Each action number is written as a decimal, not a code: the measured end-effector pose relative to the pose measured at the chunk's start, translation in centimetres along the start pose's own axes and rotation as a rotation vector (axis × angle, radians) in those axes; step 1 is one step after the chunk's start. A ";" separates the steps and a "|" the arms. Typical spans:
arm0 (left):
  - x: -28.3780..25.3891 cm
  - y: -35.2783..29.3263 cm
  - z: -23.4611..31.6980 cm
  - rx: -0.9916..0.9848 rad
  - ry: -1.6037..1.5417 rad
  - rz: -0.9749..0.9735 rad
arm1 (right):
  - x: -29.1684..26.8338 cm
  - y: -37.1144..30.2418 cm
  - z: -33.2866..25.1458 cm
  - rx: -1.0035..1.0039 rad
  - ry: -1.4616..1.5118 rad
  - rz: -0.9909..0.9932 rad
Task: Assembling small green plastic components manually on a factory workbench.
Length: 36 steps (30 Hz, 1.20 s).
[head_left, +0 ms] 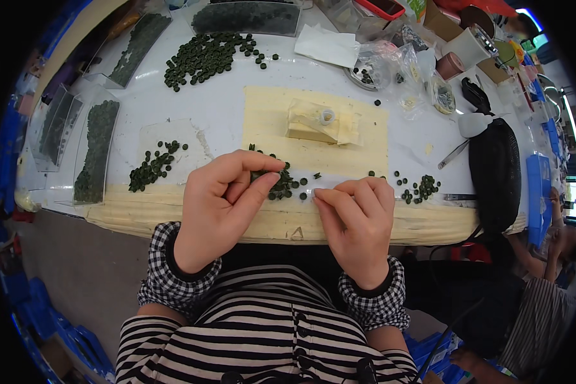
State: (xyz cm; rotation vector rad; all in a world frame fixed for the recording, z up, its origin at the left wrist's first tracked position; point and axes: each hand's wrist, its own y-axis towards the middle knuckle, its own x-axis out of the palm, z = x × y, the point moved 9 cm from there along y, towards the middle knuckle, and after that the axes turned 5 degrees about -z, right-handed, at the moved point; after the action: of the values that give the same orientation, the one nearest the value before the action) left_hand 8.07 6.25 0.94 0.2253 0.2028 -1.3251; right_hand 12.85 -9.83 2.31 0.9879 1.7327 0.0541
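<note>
My left hand [221,205] has its thumb and forefinger brought together over a pile of small dark green round notched pieces [281,190]; whatever lies between the fingertips is too small to make out. Just right of that pile, my right hand [360,214] is also in a pinch, its fingertips low over the table, and its hold is not clear either. A loose green piece [317,175] lies between the hands. Beyond them, a small block wrapped in cream tape [313,123] carries a white ring [327,117] on top.
More green pieces lie in a large heap [201,57], a left group [152,168] and a right group [422,188]. Clear trays [96,150] of them line the left. A black pouch [496,173], tweezers [453,153] and a white squeeze bulb [473,125] lie right. Someone sits far right.
</note>
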 end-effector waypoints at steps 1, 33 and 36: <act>0.1 -0.1 -0.6 -0.054 -0.253 -0.034 | 0.0 0.1 0.1 0.010 0.002 0.005; 8.0 -1.5 -0.7 -0.485 -1.290 -0.295 | -2.8 -1.9 3.7 0.301 0.451 0.265; 8.3 -1.8 -1.0 -0.536 -1.266 -0.292 | -2.5 -2.4 4.3 0.415 0.630 0.301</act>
State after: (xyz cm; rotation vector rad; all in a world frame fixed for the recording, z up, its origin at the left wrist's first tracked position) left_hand 8.20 -1.59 -2.41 -1.1204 -0.5027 -1.4182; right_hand 15.11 -14.73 1.29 1.6644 2.1958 0.2257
